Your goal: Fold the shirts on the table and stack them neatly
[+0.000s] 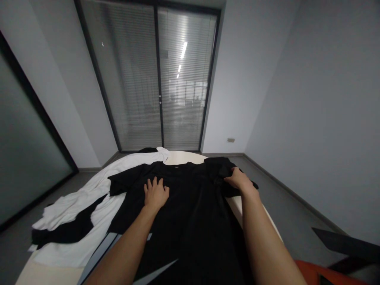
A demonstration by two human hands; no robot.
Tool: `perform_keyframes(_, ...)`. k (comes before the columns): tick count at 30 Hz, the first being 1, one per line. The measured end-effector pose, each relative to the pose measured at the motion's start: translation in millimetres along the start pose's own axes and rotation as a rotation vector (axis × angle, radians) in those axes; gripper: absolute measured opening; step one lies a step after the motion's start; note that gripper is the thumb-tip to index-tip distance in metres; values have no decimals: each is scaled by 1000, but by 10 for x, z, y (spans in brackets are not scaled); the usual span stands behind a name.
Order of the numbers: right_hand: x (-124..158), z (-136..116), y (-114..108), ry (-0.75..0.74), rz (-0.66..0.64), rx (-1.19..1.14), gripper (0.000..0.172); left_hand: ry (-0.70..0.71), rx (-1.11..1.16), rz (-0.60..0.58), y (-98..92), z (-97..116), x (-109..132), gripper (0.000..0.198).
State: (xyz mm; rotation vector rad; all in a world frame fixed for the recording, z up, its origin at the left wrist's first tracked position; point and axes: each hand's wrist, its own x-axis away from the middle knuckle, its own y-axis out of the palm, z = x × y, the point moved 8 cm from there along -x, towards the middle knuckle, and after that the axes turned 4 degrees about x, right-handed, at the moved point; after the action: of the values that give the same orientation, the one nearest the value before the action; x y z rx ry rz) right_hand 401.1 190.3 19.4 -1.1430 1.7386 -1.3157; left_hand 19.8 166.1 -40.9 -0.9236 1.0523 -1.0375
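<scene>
A black T-shirt point(190, 206) is spread out on the table, its neckline at the far end and a grey-blue print on its lower left part. My left hand point(156, 193) lies flat on the shirt's upper left chest with the fingers spread. At the right sleeve, my right hand point(239, 180) has its fingers closed on the bunched black cloth. The left sleeve reaches out over white clothing.
White and black garments point(80, 206) lie in a heap along the table's left side. The pale table point(185, 157) shows at the far end. An orange thing point(320, 273) and a dark flat piece point(346, 242) are at lower right. Glass doors point(157, 79) with blinds stand ahead.
</scene>
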Motion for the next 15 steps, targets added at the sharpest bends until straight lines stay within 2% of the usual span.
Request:
perform_keyframes(5, -8, -1, -20, -11, 16, -1, 56, -1, -8, -4, -3, 10, 4, 54)
perform_keyframes(11, 28, 5, -279, 28, 154, -76, 42, 5, -5, -18, 12, 13, -1, 55)
perform_keyframes(15, 23, -23, -219, -2, 116, -54, 45, 9, -8, -14, 18, 14, -3, 55)
